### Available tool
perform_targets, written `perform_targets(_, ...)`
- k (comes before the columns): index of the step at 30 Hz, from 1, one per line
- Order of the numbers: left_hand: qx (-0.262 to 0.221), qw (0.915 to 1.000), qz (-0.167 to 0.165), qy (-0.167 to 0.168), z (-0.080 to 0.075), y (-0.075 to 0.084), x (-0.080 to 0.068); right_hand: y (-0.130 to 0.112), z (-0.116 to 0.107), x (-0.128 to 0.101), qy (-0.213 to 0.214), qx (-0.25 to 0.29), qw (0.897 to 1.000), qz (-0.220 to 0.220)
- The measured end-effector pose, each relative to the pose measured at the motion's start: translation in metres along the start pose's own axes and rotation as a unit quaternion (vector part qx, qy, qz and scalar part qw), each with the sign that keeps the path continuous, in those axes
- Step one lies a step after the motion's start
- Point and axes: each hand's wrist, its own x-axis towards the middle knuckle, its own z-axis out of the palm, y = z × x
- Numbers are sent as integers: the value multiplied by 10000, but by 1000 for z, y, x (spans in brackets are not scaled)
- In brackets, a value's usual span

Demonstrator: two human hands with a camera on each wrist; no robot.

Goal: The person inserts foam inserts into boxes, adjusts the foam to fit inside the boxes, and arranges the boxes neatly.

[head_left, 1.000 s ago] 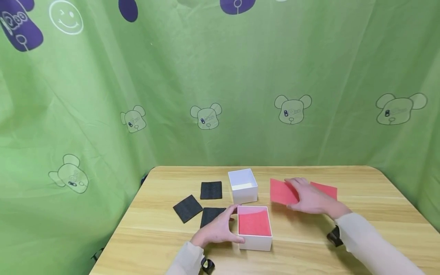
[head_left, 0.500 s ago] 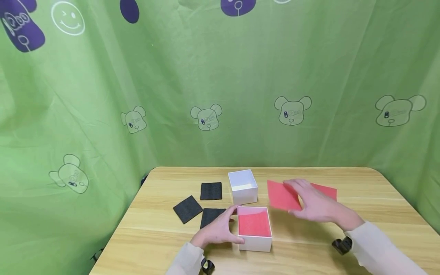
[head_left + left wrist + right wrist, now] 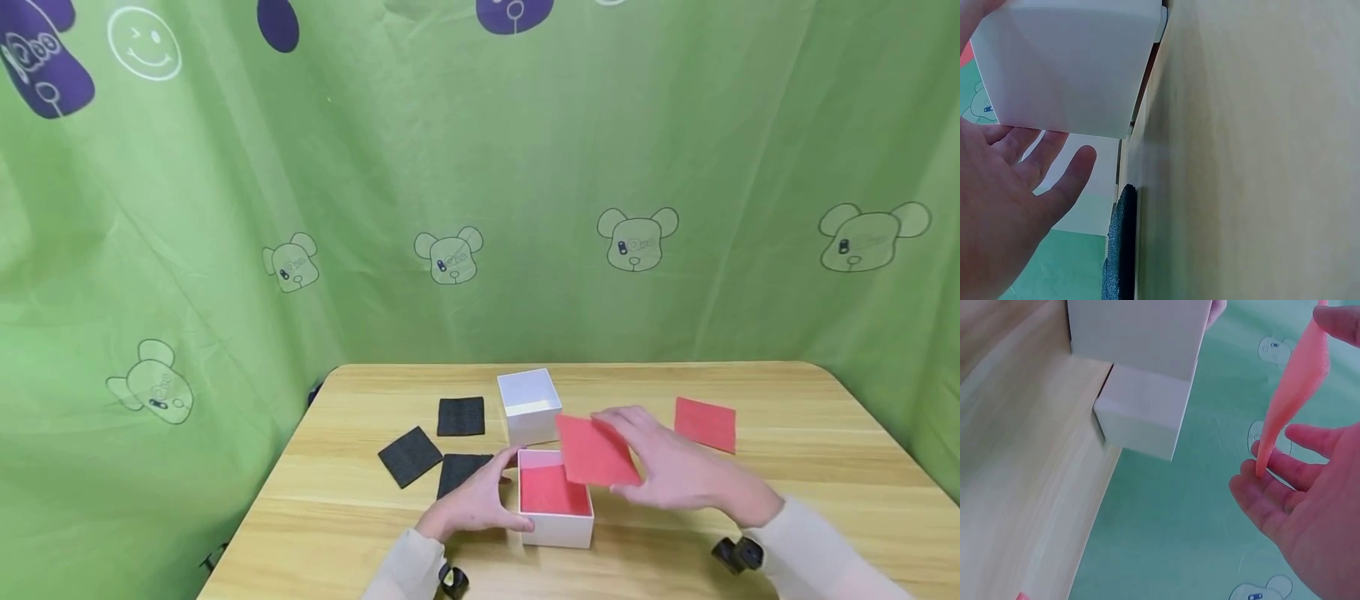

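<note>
My left hand point(image 3: 480, 502) holds the near white box point(image 3: 557, 531) by its left side, thumb at the front and fingers at the back. A red felt-like square point(image 3: 546, 493) lies inside that box. Between thumb and fingers, my right hand point(image 3: 671, 468) grips another red square point(image 3: 591, 452) by opposite edges, tilted and partly over the box's right rim. The right wrist view shows this red square point(image 3: 1297, 381) bent slightly, apart from the box wall point(image 3: 1138, 337). Seen from the left wrist, several fingers point(image 3: 1063, 187) reach round the box's side.
A second white box point(image 3: 534, 427) stands open-topped just behind the first. Three black squares point(image 3: 461, 417) lie on the wooden table point(image 3: 337, 517) to the left, one partly behind my left hand. One more red square point(image 3: 705, 425) lies at the right. A green curtain point(image 3: 540, 317) hangs behind.
My right hand has lifted the red square and carried it left and nearer, from beside the boxes to the near box's rim. The left hand and both boxes have stayed put.
</note>
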Motion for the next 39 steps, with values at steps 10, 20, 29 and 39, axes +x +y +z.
perform_targets(10, 58, 10000, 7, -2, 1, -2, 0, -20, 11, 5, 92, -183, 9990, -392)
perform_targets(20, -8, 9999, 112, -7, 0, -1, 0, -31, 23, 12, 15, -288, 9982, -520)
perform_targets(29, 62, 9999, 97, 8, 0, 0, 0, -33, 33, 16, -203, -281, 9987, -365)
perform_targets(39, 88, 9998, 144, -51, 0, -1, 1, -32, 43, 18, -270, -255, 9988, -304)
